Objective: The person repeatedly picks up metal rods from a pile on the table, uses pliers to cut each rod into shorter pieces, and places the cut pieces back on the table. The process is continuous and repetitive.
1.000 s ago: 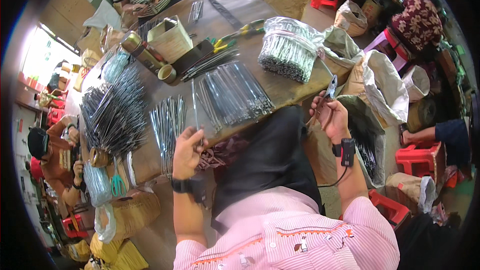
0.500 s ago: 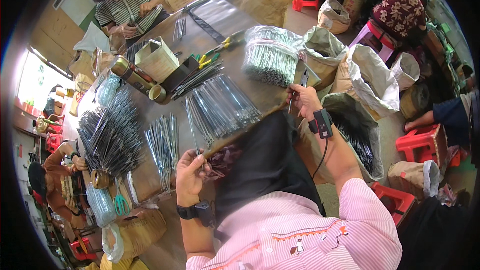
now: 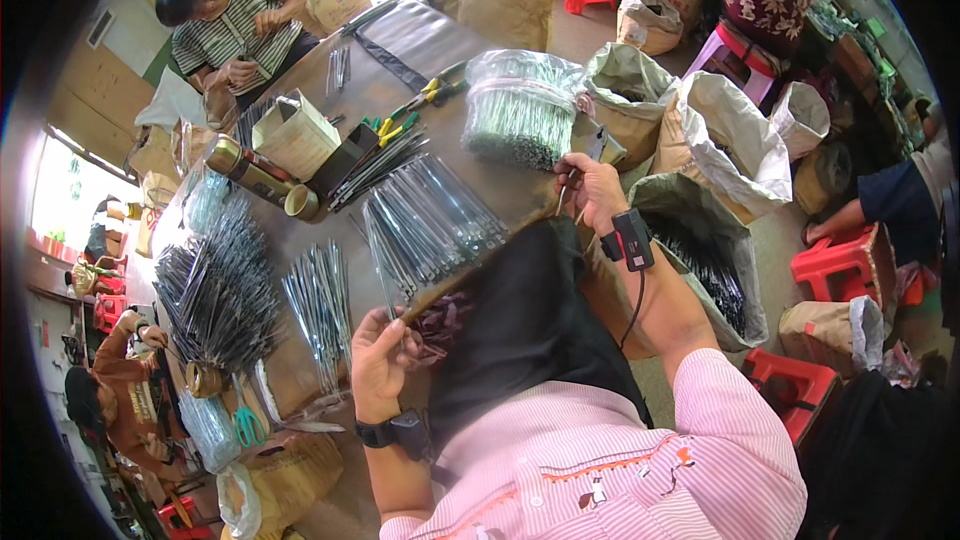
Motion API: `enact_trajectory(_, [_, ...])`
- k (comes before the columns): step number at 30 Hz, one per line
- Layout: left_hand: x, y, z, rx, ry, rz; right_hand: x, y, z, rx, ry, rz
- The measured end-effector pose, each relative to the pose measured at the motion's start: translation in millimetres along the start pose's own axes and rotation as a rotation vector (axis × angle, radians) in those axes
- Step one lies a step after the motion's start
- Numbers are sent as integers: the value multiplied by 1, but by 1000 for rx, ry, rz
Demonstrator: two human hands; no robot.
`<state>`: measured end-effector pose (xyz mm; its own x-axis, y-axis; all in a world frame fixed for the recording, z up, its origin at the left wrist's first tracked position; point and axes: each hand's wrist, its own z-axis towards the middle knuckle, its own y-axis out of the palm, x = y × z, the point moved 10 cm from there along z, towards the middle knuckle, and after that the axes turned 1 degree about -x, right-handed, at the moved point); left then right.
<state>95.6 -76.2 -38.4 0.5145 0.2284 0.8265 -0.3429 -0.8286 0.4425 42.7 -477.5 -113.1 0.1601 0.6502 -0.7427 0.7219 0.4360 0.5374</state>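
My left hand [image 3: 384, 352] is at the table's near edge, thumb and fingers closed on the lower end of a thin metal strip [image 3: 383, 275]. That strip points away from me, along the left side of a row of similar shiny strips [image 3: 437, 220] laid out on the table. To the right, my right hand [image 3: 597, 190] grips a pair of pliers [image 3: 599, 144], jaws pointing away and the handles partly hidden in the fingers. Just beyond it stands a plastic-wrapped bundle of strips [image 3: 520, 115]. A smaller group of strips [image 3: 318, 295] lies left of the row.
A big heap of dark strips [image 3: 220, 280] covers the table's left. Farther back are a carton [image 3: 297, 130], a thermos [image 3: 240, 168] and yellow-handled pliers [image 3: 397, 128]. Open sacks [image 3: 735, 140] crowd my right side, with red stools [image 3: 795, 390] nearby. A co-worker [image 3: 235, 30] sits across.
The view has shifted slightly, so the table things appear a little farther left. Both hands keep their grips, on the strip and the pliers.
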Motion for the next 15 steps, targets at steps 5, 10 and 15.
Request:
enact_trajectory(5, [-2,-17,-6,40,19,32,-6,-17,-10,-27,-20,-63])
enact_trajectory(10, [-11,-39,-13,101,14,42,6,-20,-29,-184,86,-124])
enact_trajectory(15, [-11,-41,-17,107,-10,56,6,7,-41,-403,237,62])
